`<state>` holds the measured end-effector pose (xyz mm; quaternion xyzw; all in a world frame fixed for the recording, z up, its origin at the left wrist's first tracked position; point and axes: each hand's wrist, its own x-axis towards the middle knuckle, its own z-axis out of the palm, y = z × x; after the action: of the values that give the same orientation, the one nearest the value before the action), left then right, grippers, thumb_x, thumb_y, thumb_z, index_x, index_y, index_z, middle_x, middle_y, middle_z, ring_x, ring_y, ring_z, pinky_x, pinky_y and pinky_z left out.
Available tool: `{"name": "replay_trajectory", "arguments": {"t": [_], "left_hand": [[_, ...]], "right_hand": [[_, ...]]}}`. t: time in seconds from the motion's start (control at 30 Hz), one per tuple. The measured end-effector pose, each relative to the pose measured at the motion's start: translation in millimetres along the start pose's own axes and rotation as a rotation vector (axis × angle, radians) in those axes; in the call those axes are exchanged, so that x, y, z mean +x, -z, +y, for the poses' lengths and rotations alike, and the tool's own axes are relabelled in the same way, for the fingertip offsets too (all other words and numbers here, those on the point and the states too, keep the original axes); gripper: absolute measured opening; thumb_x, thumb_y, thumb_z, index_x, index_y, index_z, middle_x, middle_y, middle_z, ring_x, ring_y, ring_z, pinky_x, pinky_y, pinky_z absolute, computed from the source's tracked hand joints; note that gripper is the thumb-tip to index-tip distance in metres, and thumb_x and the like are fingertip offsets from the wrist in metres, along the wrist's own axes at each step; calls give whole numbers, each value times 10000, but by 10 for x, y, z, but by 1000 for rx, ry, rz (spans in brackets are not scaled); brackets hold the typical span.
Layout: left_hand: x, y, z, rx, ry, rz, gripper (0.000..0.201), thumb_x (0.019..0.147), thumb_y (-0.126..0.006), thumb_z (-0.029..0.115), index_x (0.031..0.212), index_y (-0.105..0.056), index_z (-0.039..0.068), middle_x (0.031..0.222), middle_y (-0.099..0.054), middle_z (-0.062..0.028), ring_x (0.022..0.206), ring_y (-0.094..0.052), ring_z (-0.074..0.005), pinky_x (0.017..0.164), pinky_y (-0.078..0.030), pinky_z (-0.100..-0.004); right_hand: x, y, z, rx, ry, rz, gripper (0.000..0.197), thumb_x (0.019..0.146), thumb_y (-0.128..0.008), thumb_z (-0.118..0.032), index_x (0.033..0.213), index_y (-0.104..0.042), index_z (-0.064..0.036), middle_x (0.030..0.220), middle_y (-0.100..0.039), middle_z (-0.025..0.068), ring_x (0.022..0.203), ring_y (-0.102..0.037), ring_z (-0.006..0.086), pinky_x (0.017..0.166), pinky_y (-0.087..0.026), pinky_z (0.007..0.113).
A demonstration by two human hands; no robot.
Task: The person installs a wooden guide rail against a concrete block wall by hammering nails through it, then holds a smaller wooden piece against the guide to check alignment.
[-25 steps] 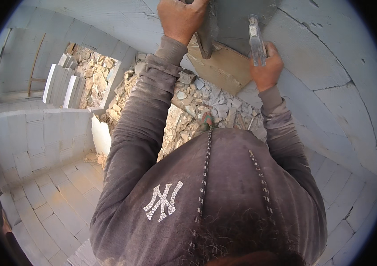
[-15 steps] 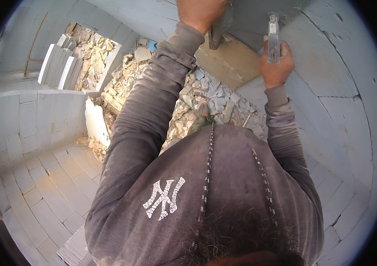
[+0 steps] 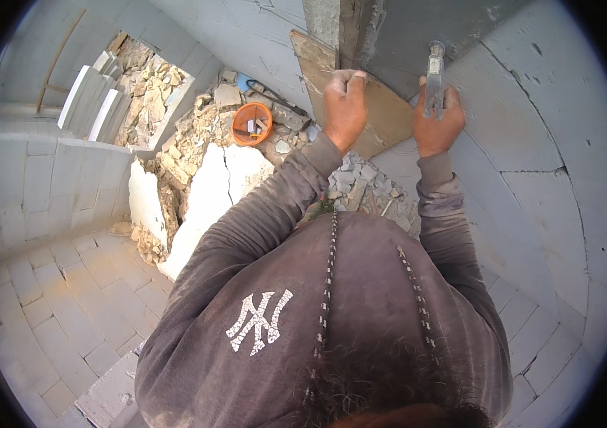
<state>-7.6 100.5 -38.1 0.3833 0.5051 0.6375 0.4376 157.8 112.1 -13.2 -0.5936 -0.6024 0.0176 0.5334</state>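
Observation:
My right hand (image 3: 437,130) is closed round a claw hammer (image 3: 434,80), its metal head uppermost in front of a smooth grey panel (image 3: 453,25). To its left, my left hand (image 3: 346,108) has its fingers curled and pinched together. Anything between those fingers is too small or hidden to make out. Behind the left hand leans a tan board (image 3: 385,118), tilted, with its upper part beside an upright wooden post (image 3: 350,32). The hammer is apart from both the board and the post.
An orange bucket (image 3: 252,105) with small items inside stands on rubble (image 3: 203,118) at the left. Nearer lies a cracked white slab (image 3: 207,189). A grey block wall (image 3: 532,143) rises close on the right. Another low block wall (image 3: 46,175) runs along the left.
My left hand has come down from the upper edge to in front of the tan board, uncovering the bucket, slab and post. My right hand, still with the hammer, has shifted slightly down and left.

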Motion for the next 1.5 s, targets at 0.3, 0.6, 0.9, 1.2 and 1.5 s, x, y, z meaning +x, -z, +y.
{"name": "replay_trajectory", "arguments": {"t": [0.3, 0.6, 0.9, 1.2, 1.5], "left_hand": [[-44, -292, 265, -295, 438, -171, 380, 1056, -639, 339, 1267, -638, 22, 1086, -647, -48, 610, -413, -37, 501, -334, -229], [286, -274, 240, -195, 441, -260, 288, 1058, -634, 270, 1212, -648, 28, 1047, -720, -25, 592, -413, -42, 484, -321, -219], [484, -249, 257, -82, 461, -353, 236, 1062, -626, 215, 1144, -687, 2, 993, -735, -48, 574, -426, -51, 465, -324, -224], [527, -238, 221, -84, 493, -379, 188, 1065, -622, 195, 1079, -680, 17, 914, -700, -26, 535, -390, -39, 459, -303, -225], [513, -221, 298, -157, 531, -406, 184, 1079, -599, 188, 1096, -660, 15, 917, -678, -12, 550, -358, -23, 462, -271, -214]], "right_hand": [[-13, 26, -6, 44, -121, -57, 210, 832, -801, -202, 902, -675, -48, 799, -699, 152, 723, -688, 364, 671, -531, 436], [-19, 18, 20, 50, -52, -35, 198, 826, -796, -166, 917, -665, -50, 803, -690, 156, 720, -684, 359, 676, -531, 423], [2, 98, -65, 77, -129, -88, 171, 839, -785, -151, 953, -697, -58, 829, -712, 158, 746, -707, 345, 689, -545, 409], [-152, 918, 246, -40, 89, -375, 252, 863, -737, -86, 1114, -748, -65, 999, -754, 166, 922, -736, 371, 806, -576, 421], [123, 1456, 386, -55, 81, -391, 273, 845, -734, -63, 1117, -747, -62, 1006, -748, 165, 924, -726, 380, 805, -571, 424]]}}
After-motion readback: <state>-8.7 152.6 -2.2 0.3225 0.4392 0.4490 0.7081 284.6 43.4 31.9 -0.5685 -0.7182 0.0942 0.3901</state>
